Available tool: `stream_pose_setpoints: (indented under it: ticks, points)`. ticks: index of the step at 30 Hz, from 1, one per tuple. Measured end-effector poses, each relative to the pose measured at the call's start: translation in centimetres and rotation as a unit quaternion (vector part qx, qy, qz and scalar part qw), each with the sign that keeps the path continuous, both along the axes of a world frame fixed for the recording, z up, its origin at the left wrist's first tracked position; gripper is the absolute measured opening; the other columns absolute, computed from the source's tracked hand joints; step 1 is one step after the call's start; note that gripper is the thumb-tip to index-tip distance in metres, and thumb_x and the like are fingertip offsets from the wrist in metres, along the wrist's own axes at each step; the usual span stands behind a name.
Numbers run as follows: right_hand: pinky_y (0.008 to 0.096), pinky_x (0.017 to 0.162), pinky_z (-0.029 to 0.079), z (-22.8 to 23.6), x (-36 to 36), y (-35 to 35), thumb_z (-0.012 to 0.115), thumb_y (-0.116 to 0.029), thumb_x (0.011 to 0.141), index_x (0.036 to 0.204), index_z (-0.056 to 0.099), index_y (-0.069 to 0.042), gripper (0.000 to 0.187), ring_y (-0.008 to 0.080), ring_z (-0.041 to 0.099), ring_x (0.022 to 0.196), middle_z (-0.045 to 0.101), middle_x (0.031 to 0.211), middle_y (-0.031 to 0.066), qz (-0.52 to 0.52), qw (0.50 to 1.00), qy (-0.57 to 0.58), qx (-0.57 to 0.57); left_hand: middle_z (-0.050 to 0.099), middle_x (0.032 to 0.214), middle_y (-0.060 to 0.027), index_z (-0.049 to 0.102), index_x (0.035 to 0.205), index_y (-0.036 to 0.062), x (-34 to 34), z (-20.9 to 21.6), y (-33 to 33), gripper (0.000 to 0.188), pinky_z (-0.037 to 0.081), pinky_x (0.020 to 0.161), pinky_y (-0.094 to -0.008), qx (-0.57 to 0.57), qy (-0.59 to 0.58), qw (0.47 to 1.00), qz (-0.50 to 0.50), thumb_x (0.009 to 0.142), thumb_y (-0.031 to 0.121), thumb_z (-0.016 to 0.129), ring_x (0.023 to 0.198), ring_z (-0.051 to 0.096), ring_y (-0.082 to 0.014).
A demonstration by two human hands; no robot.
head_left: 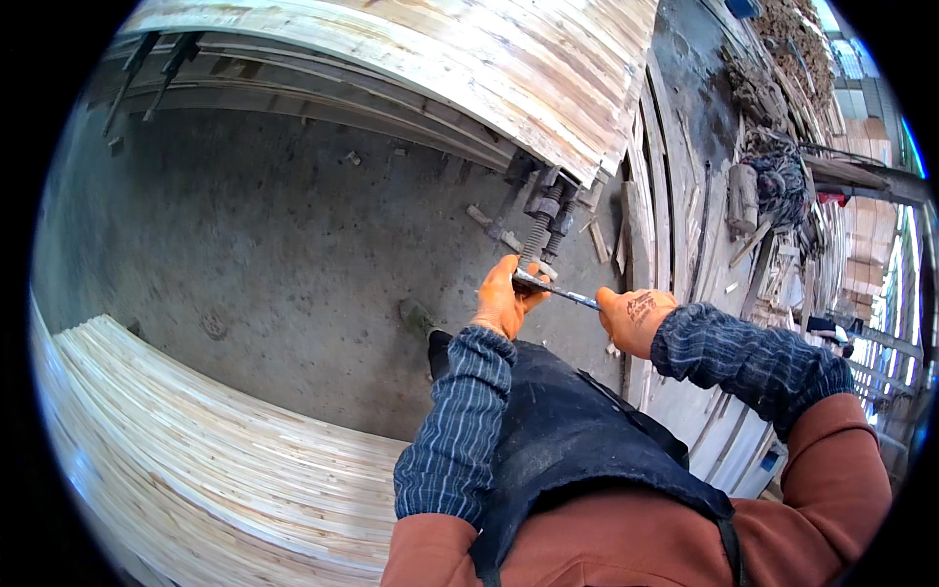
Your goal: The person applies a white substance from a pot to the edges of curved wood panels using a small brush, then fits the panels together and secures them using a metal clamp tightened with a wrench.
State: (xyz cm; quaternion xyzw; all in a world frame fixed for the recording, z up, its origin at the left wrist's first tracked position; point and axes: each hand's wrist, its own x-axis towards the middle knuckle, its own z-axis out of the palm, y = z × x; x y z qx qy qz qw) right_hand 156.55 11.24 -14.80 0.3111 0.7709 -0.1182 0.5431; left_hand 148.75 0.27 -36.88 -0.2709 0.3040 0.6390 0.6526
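Note:
My right hand (636, 321), in an orange glove, is closed round the handle end of a metal wrench (575, 295). At the wrench's other end is my left hand (501, 301), also gloved in orange, its fingers closed about the wrench head by the screw end. Two threaded clamp screws (537, 237) run side by side from a dark metal clamp (544, 196) toward my hands. Above them the clamp sits at the corner of a wide panel of glued wood strips (421, 49). How the wrench head meets the screw is hidden by my left fingers.
Behind me on the left lies a stack of pale wood panels (215, 430). Concrete floor (254, 235) with small wood scraps lies between. Long boards (641, 225) run along the right, with a dark bundle (780, 186) beyond. More clamp bars (171, 73) stick out at the far left.

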Motion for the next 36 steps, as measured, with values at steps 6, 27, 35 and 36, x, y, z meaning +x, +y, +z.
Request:
stream_pose_setpoints:
  ticks: [6,27,35,36]
  points:
    - [0.0515,0.077,0.055,-0.5,0.8,1.8,0.05,-0.015,0.096,0.115,0.058,-0.004,0.023,0.0402,0.071,0.091,0.072,0.096,0.0206,-0.011,0.999,0.037,-0.024,0.059,0.126,-0.0222,0.043,0.139,0.0006,-0.4,0.4,1.2,0.049,0.063,0.081,-0.0502,-0.063,0.02,0.997,-0.025,0.102,0.032,0.052,0.108,0.066,-0.0398]
    - [0.0446,0.088,0.051,-38.1,6.7,4.0,0.074,-0.029,0.077,0.116,0.07,-0.015,0.041,0.0348,0.064,0.104,0.07,0.112,0.0138,-0.096,0.802,0.537,-0.242,0.063,0.121,-0.0225,0.057,0.132,-0.0072,5.8,-0.3,3.9,0.043,0.052,0.093,-0.0422,-0.255,0.852,0.456,-0.043,0.092,-0.002,0.043,0.103,0.063,-0.0342]
    - [0.0461,0.078,0.052,-25.1,17.8,2.3,0.066,-0.024,0.089,0.111,0.069,-0.007,0.027,0.0383,0.067,0.089,0.07,0.095,0.0189,-0.282,0.882,0.343,-0.157,0.048,0.141,-0.0145,0.017,0.16,0.0086,7.3,1.1,-0.4,0.086,0.051,0.097,-0.0363,-0.085,0.574,0.814,0.03,0.09,0.002,0.067,0.116,0.06,-0.0224]
    - [0.0457,0.078,0.052,-22.5,18.3,2.2,0.064,-0.024,0.091,0.112,0.068,-0.006,0.028,0.0383,0.068,0.089,0.071,0.097,0.0194,-0.29,0.895,0.301,-0.157,0.045,0.144,-0.0143,0.017,0.16,0.0105,7.7,0.9,-1.1,0.083,0.051,0.097,-0.0384,-0.071,0.57,0.818,0.042,0.092,0.007,0.066,0.116,0.06,-0.0233]
